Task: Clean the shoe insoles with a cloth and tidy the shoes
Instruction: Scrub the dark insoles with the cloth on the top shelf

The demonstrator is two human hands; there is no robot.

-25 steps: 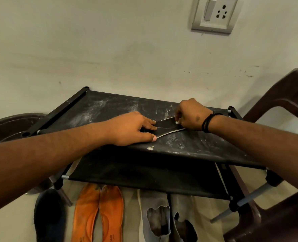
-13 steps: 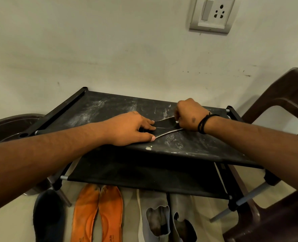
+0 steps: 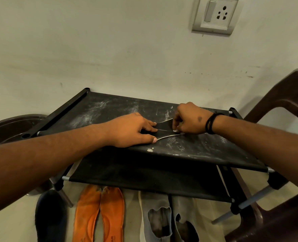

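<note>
- Right hand [image 3: 191, 118], centre right of the frame: fingers curled, pinching the far end of a dark, pale-edged insole [image 3: 164, 127] against the shelf; a black band sits on the wrist.
- Left hand [image 3: 129, 130], centre of the frame: palm down over the near end of the same insole, fingers nearly straight and pressing it flat, thumb tip at its pale edge.
- Insole: lies across the top shelf [image 3: 109, 109] of a black fabric shoe rack, between the two hands. Whether one insole or two stacked is in hand cannot be told; no cloth is visible.
- Top shelf: streaked with pale dust around the hands, with a small crumb near the front edge.
- Floor, lower part of the frame: a pair of orange insoles [image 3: 99, 213] side by side, a grey pair with worn dark patches [image 3: 169, 219] to their right, a dark shoe [image 3: 50, 215] at lower left.
- Risks, as judged: the dust on the shelf may transfer back onto the insole's underside; the fabric shelf may sag under firm pressure, letting the insole slide off the front edge onto the pairs below.
</note>
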